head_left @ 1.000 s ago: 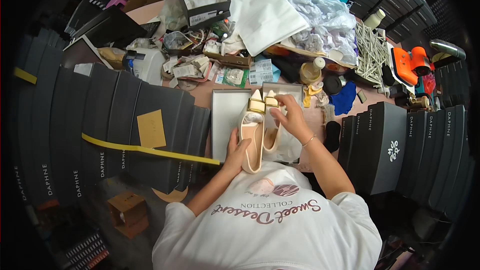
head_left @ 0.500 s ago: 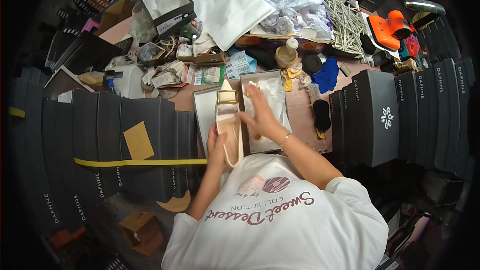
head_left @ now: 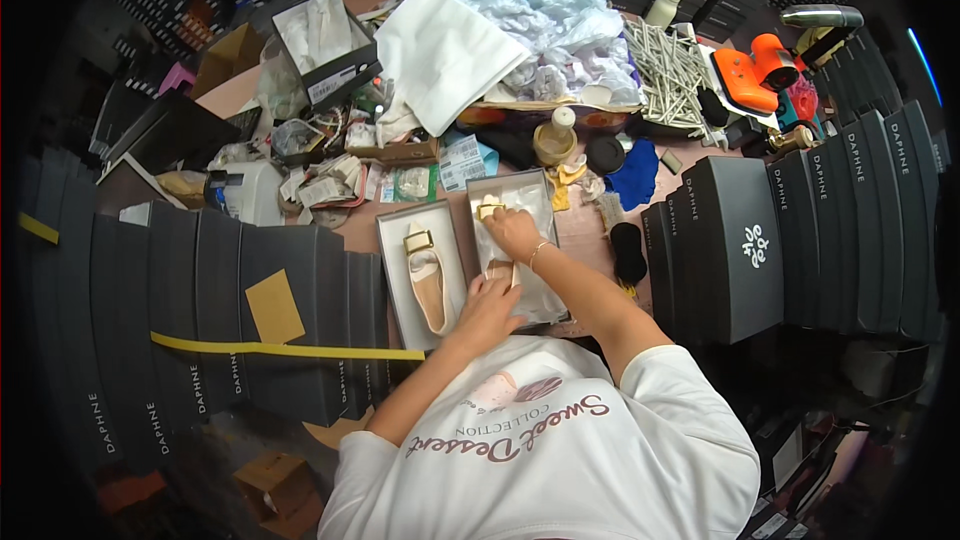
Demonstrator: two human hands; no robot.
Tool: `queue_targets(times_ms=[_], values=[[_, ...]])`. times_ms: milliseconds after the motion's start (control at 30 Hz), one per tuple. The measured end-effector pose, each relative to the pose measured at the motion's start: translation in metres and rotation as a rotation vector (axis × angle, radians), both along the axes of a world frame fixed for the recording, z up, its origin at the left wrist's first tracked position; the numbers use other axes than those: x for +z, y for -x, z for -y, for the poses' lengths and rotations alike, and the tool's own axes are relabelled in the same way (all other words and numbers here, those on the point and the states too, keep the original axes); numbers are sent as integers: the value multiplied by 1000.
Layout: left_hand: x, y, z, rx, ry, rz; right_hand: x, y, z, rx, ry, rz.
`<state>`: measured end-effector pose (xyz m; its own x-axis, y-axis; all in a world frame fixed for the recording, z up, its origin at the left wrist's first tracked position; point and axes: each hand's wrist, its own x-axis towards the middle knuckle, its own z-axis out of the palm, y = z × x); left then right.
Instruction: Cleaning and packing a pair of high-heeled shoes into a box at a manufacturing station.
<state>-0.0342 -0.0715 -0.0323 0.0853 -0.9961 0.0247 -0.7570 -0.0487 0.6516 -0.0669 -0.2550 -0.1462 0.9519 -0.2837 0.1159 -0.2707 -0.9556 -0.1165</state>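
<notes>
A cream pointed flat shoe (head_left: 428, 286) with a square gold buckle lies in the grey box lid (head_left: 392, 275) on the left. Its mate, a second cream flat shoe (head_left: 489, 208), rests in the box (head_left: 555, 270) beside it, on white tissue paper (head_left: 541, 307). My right hand (head_left: 514, 232) closes over the front of this second shoe, just below its buckle. Around its heel end, the fingers of my left hand (head_left: 487, 314) are curled. Both hands partly cover that shoe's middle.
Dark shoe boxes stand in rows at the left (head_left: 300, 280) and right (head_left: 715, 250). Behind the open box are a pump bottle (head_left: 555, 140), a blue cloth (head_left: 632, 175) and a black brush (head_left: 628, 252). White sheets (head_left: 445, 55) and crumpled plastic (head_left: 560, 40) cover the back.
The first shoe, held in my left hand before, now lies in the lid. My left hand has moved right to the second shoe, and my right hand has come down onto its front.
</notes>
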Motion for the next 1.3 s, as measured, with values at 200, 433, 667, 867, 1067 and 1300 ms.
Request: queue_targets(times_ms=[200,433,667,867,1067,1300], values=[[-58,11,3,61,36,-6,48,23,16,186,-244,3],[-60,12,3,81,-22,-28,158,-38,147,-264,-184,328],[-46,8,6,64,-30,-73,101,-57,260,-409,-78,105],[-21,7,13,270,96,-125,150,-24,229,-331,-701,542],[-7,-22,93,524,161,-1038,146,4,187,-305,-960,675],[30,-56,112,304,324,-1576,177,38,68,18,-1015,481]])
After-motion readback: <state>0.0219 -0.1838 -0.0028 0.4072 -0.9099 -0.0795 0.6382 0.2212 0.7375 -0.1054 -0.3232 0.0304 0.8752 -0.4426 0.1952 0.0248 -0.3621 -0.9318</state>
